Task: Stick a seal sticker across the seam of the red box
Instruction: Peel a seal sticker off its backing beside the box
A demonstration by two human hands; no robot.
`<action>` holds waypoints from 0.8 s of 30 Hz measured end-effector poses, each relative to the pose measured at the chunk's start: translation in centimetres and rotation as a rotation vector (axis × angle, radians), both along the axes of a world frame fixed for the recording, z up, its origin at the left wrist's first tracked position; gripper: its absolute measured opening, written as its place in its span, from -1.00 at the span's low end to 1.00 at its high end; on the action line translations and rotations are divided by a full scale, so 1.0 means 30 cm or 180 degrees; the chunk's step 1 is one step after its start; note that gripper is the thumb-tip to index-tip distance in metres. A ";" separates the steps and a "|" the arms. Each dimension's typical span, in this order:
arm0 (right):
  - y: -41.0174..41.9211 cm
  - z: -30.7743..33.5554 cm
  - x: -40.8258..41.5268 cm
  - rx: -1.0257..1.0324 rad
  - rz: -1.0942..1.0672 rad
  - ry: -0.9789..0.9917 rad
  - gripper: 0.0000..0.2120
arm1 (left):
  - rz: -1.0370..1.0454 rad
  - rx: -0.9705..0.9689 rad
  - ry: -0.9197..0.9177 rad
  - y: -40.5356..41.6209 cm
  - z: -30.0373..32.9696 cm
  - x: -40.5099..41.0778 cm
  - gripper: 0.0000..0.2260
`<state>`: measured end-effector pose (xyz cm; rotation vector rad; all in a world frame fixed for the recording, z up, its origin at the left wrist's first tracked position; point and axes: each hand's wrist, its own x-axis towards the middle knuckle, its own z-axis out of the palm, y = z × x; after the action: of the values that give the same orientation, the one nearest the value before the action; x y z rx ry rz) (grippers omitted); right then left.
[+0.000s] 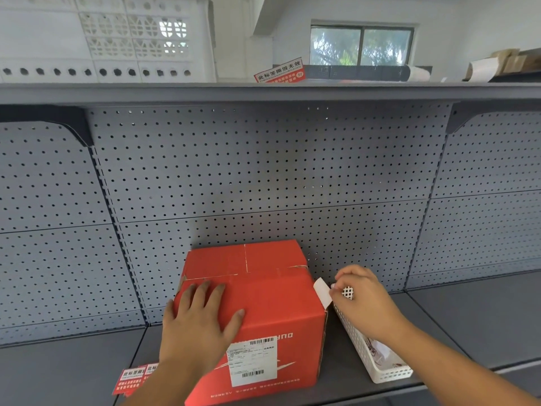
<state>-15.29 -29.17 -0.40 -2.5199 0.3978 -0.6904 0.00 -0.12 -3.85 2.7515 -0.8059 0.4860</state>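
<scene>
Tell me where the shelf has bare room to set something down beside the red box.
Bare shelf lies right of the white basket, and more far left, beyond the red stickers. Crowded: the gap between red box and basket, where the right hand holds a white strip. Left hand presses the box.

1. The left hand (202, 320) lies flat, palm down, fingers spread a little and pointing toward 12 o'clock, thumb stretched out toward 3 o'clock.
2. The left forearm runs down from the wrist toward 7 o'clock and leaves the view at the bottom edge.
3. The right hand (363, 297) is curled, knuckles up, its fingertips drawn together in a pinch at its 9 o'clock side; a white slip shows just beside them, but whether they hold it cannot be told.
4. The right forearm stretches away toward 4 o'clock to the lower right corner.
5. Both arms are bare, and the two hands are well apart.
</scene>
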 end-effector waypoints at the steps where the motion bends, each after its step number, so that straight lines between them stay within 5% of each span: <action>1: -0.007 0.001 -0.006 0.0030 -0.0035 0.0009 -0.81 | -0.0008 -0.0004 0.0002 -0.001 0.001 -0.001 -0.31; 24: -0.072 -0.026 -0.073 0.0389 -0.0334 0.0117 -0.78 | -0.0005 0.0083 0.0066 0.004 0.014 -0.015 -0.30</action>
<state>-17.49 -31.34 -1.19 -2.4126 0.5715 -0.6396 -0.44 0.00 -3.43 2.7745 -0.8152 0.4489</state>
